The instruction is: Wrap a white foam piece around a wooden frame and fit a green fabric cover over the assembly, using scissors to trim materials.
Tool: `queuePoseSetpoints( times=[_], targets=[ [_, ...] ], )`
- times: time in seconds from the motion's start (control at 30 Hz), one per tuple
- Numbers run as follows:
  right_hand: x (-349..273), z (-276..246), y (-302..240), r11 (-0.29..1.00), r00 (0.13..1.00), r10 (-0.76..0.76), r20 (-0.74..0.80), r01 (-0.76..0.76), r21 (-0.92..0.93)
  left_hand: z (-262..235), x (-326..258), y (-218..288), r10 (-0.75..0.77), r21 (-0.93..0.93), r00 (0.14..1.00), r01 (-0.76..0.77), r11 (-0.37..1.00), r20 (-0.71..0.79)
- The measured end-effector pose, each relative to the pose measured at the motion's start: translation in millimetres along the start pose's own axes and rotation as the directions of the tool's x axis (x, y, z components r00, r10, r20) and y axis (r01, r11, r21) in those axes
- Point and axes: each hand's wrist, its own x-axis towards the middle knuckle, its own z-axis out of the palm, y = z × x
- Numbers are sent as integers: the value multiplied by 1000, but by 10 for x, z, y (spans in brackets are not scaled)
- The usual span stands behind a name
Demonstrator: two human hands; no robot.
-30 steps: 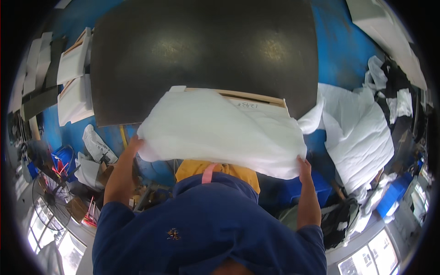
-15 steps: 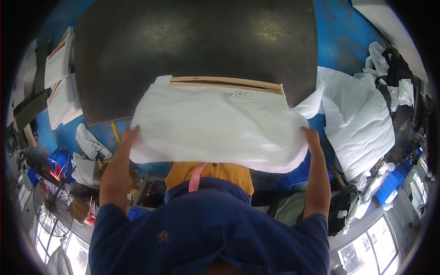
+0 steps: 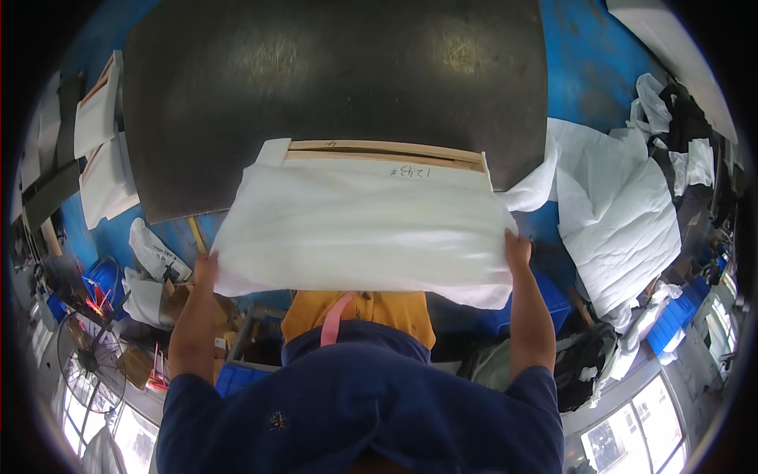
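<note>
A sheet of soft white batting [image 3: 359, 233] lies over a white padded wooden frame [image 3: 371, 149], whose bare wood rail and a handwritten mark show along the far side. My left hand [image 3: 206, 269] is closed on the sheet's left edge. At the opposite end, my right hand [image 3: 518, 250] grips the right edge near the front corner. Between my hands the batting is drawn fairly flat, with shallow creases. Its near edge hangs past the table toward my body. The fingertips beneath the sheet are hidden.
A dark board [image 3: 339, 79] covers much of the blue table [image 3: 584, 71]. More white batting [image 3: 620, 205] drapes over the right side. Padded frames [image 3: 101, 122] stand at the left. A floor fan [image 3: 88, 360] is at lower left, and a blue bin [image 3: 545, 304] sits below the table.
Both hands have moved toward my body and slightly left, drawing the batting with them. The sheet looks flatter, and more of the frame's marked far strip shows.
</note>
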Motion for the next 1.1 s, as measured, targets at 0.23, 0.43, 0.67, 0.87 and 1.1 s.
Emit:
queuePoseSetpoints(
  times=[0.23, 0.43, 0.67, 0.87, 1.1],
  targets=[
    [119, -388, -228, 990, 996, -90, 21, 87, 113, -592, -205, 101, -44, -823, 866, 488, 290, 498],
    [-136, -100, -300, 994, 999, -39, 13, 40, -103, -422, -92, -5, 27, -19, 999, -26, 999, 46],
    [-91, -357, -446, 999, 989, -49, -138, 47, -23, -286, -223, 830, 121, -284, 941, -215, 934, -315],
    [36, -279, -22, 995, 971, -99, -216, 101, -3, -556, -745, 1525, 644, -42, 695, -689, 723, -320],
    [246, 103, 504, 840, 929, -344, 137, 370, -396, -547, -473, 2457, 525, -218, 846, -532, 818, -93]
  ],
)
